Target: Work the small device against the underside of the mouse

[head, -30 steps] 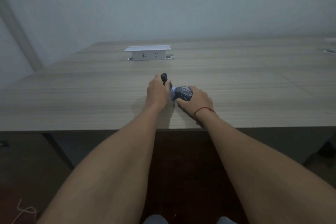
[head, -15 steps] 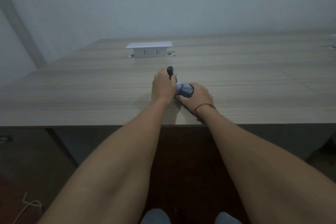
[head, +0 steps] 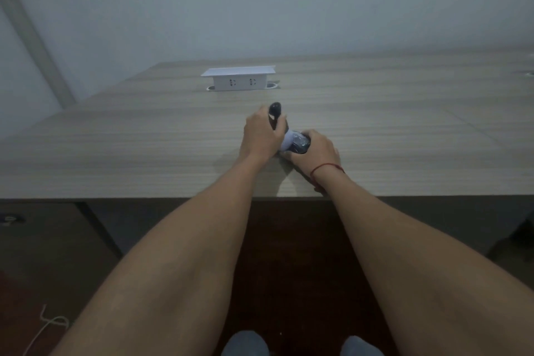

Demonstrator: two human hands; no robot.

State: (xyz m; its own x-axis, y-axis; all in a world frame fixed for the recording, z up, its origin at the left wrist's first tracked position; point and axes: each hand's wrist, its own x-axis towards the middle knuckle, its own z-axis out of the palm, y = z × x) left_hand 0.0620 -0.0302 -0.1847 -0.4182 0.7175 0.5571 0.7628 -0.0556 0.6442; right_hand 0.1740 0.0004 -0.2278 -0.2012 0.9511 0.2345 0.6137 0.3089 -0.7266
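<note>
My left hand [head: 261,136] grips the dark handle [head: 276,115], right hand [head: 316,147] clamps the dark roll [head: 300,144], braced on the desk [head: 144,147] near the socket box [head: 239,81].

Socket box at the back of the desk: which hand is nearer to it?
Left. The left hand, gripping a dark handle, sits almost straight in front of the socket box. The right hand lies nearer the desk's front edge and further right.

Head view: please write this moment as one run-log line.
left hand: grips slim black handle-shaped object | right hand: holds dark rounded object | both above wood-grain table | white socket box behind
</note>
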